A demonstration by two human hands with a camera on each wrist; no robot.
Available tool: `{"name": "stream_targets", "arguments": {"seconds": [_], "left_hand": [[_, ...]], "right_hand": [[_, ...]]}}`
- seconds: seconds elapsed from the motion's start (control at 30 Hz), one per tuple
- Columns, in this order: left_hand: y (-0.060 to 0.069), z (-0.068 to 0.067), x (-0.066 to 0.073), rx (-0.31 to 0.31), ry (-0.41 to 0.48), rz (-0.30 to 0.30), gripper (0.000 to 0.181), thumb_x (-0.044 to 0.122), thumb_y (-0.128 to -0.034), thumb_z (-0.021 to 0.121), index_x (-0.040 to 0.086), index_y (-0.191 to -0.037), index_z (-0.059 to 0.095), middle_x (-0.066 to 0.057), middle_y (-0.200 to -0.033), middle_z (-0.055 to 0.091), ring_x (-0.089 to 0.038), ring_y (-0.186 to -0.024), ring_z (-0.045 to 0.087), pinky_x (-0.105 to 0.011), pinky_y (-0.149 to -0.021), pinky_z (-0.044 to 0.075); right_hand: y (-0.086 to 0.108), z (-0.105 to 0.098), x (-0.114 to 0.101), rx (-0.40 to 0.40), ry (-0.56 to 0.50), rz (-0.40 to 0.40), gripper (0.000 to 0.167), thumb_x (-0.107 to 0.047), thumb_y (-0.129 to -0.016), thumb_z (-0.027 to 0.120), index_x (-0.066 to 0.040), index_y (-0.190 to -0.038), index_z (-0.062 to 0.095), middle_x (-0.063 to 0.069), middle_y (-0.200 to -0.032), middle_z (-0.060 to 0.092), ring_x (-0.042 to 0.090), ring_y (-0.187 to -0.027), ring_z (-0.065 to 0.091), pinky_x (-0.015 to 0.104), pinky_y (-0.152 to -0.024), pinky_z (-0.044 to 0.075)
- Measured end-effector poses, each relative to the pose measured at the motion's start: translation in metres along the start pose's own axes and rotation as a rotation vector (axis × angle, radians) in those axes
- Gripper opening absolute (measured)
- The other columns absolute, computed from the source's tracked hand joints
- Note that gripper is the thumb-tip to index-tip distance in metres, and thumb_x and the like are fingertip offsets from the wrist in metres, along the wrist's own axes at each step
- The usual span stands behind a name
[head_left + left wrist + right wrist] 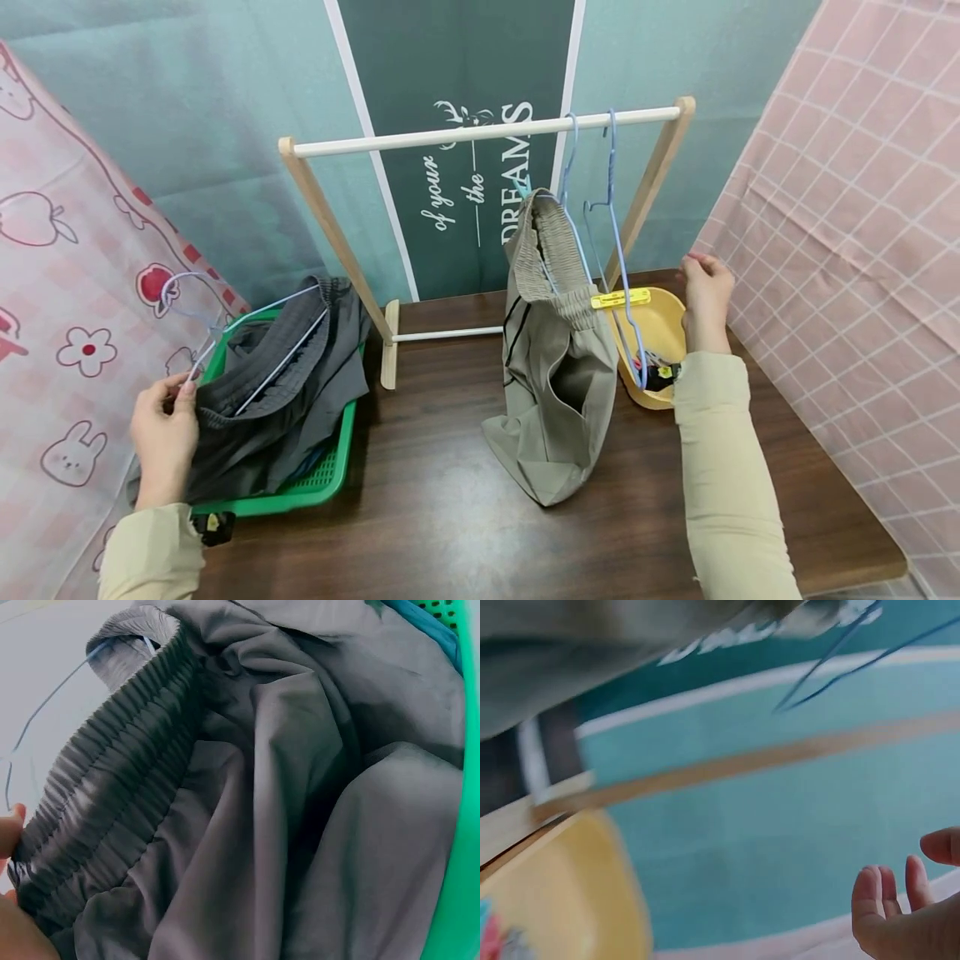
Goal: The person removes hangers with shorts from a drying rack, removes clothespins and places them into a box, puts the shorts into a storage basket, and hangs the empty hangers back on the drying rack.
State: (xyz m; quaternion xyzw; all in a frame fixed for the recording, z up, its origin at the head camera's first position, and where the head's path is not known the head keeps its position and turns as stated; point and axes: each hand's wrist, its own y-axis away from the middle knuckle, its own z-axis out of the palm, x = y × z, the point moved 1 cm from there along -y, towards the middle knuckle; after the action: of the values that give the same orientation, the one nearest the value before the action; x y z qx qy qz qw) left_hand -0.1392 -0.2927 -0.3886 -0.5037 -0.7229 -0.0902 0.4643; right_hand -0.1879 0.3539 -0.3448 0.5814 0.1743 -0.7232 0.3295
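Note:
Over the green basket (292,502), my left hand (164,433) pinches the near corner of a pale hanger (167,287) at the waistband of dark grey trousers (288,425). The left wrist view shows thumb and fingers (22,926) at the edge of the gathered waistband (112,772), with the hanger's wire crossing its opening. Beside the rack's right side, my right hand (707,304) is raised and holds nothing; in the right wrist view its fingers (870,896) are bent loosely, apart from the thumb. Khaki trousers (558,392) hang from the rack on a blue hanger, a yellow clip (621,298) at their waistband.
The white rail (450,136) of the wooden rack spans the middle. An unloaded blue hanger (613,217) hangs right of the khaki trousers. Behind it, a yellow basket (660,312) with small items stands on the brown table (420,533). Pink cloths flank both sides.

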Motion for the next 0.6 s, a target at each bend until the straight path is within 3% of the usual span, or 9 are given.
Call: {"name": "stream_targets", "arguments": {"seconds": [0.1, 0.2, 0.3, 0.37, 0.47, 0.6], "left_hand": [[0.000, -0.003, -0.001, 0.058, 0.054, -0.003, 0.025, 0.016, -0.0976, 0.052, -0.003, -0.109, 0.064, 0.031, -0.078, 0.035, 0.014, -0.075, 0.034, -0.010, -0.069, 0.027], [0.000, -0.006, -0.003, 0.120, 0.123, 0.013, 0.013, 0.012, -0.0956, 0.055, 0.011, -0.098, 0.068, 0.031, -0.078, 0.038, 0.015, -0.076, 0.036, -0.010, -0.071, 0.027], [0.001, -0.009, -0.004, 0.164, 0.171, 0.028, 0.020, 0.009, -0.0943, 0.056, 0.026, -0.091, 0.066, 0.030, -0.078, 0.039, 0.015, -0.077, 0.037, -0.010, -0.073, 0.027], [0.001, -0.011, -0.004, 0.177, 0.188, 0.024, 0.023, 0.008, -0.0945, 0.055, 0.029, -0.091, 0.064, 0.029, -0.079, 0.039, 0.015, -0.079, 0.037, -0.011, -0.074, 0.026], [0.001, -0.013, -0.004, 0.207, 0.205, 0.012, 0.025, 0.008, -0.0946, 0.054, 0.030, -0.090, 0.065, 0.030, -0.081, 0.040, 0.015, -0.082, 0.037, -0.010, -0.075, 0.027], [0.001, -0.016, -0.004, 0.260, 0.228, -0.006, 0.025, 0.006, -0.0937, 0.054, 0.025, -0.095, 0.070, 0.031, -0.081, 0.042, 0.015, -0.083, 0.039, -0.010, -0.076, 0.027]], "right_hand": [[0.019, 0.013, -0.020, -0.092, -0.096, -0.060, 0.016, 0.002, -0.089, 0.056, -0.011, -0.081, 0.061, 0.000, -0.084, 0.054, 0.008, -0.068, 0.055, 0.013, -0.064, 0.048], [0.039, 0.021, -0.039, -0.203, -0.210, -0.097, 0.011, 0.004, -0.089, 0.059, -0.005, -0.084, 0.062, 0.003, -0.081, 0.057, 0.010, -0.070, 0.058, 0.015, -0.065, 0.051], [0.060, 0.023, -0.055, -0.321, -0.305, -0.123, 0.006, 0.005, -0.087, 0.062, -0.001, -0.087, 0.062, 0.005, -0.083, 0.061, 0.012, -0.073, 0.061, 0.017, -0.068, 0.053], [0.075, 0.023, -0.064, -0.396, -0.334, -0.146, 0.005, 0.004, -0.087, 0.063, 0.000, -0.089, 0.062, 0.007, -0.085, 0.063, 0.014, -0.076, 0.062, 0.018, -0.070, 0.053], [0.098, 0.023, -0.075, -0.510, -0.328, -0.205, 0.007, 0.004, -0.086, 0.064, 0.001, -0.093, 0.063, 0.008, -0.089, 0.063, 0.016, -0.082, 0.063, 0.019, -0.075, 0.053], [0.132, 0.026, -0.084, -0.634, -0.233, -0.341, 0.012, 0.005, -0.089, 0.060, -0.001, -0.098, 0.064, 0.006, -0.092, 0.065, 0.015, -0.087, 0.064, 0.019, -0.080, 0.052]]}}
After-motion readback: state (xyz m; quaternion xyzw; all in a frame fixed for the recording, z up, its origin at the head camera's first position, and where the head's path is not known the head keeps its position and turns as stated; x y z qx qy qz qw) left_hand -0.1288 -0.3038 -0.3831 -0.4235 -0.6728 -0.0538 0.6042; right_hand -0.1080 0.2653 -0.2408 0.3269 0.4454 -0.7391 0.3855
